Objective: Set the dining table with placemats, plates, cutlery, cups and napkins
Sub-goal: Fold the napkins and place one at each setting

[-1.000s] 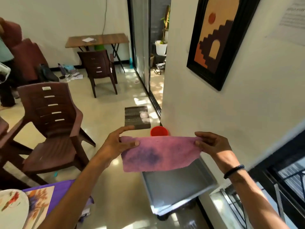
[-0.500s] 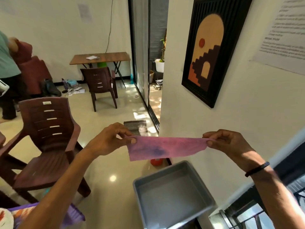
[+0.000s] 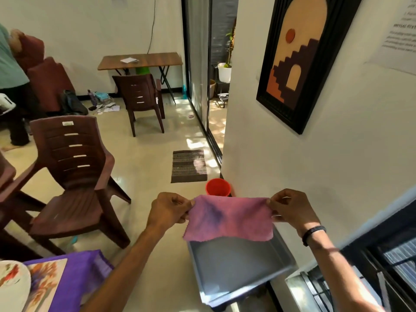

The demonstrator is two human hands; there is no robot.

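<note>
**Napkin held out flat, both hands**

While I stand by the white wall, I hold the pink napkin (image 3: 227, 218) in the air in front of me, stretched between my two hands. My left hand (image 3: 167, 210) pinches its upper left corner, thumb and curled fingers closed on the cloth. My right hand (image 3: 290, 210) pinches the upper right corner the same way. The napkin hangs down from that top edge, a dark purple blotch left of its middle.

Below it: a grey tray (image 3: 238, 266), its far edge hidden behind the napkin's lower hem. Beyond the top edge: a red cup (image 3: 218, 187) on the floor, against the wall. Lower left corner of view: a purple placemat (image 3: 78, 278) with a floral plate (image 3: 11, 282) on it. Brown chair (image 3: 74, 172) stands to the left.
</note>
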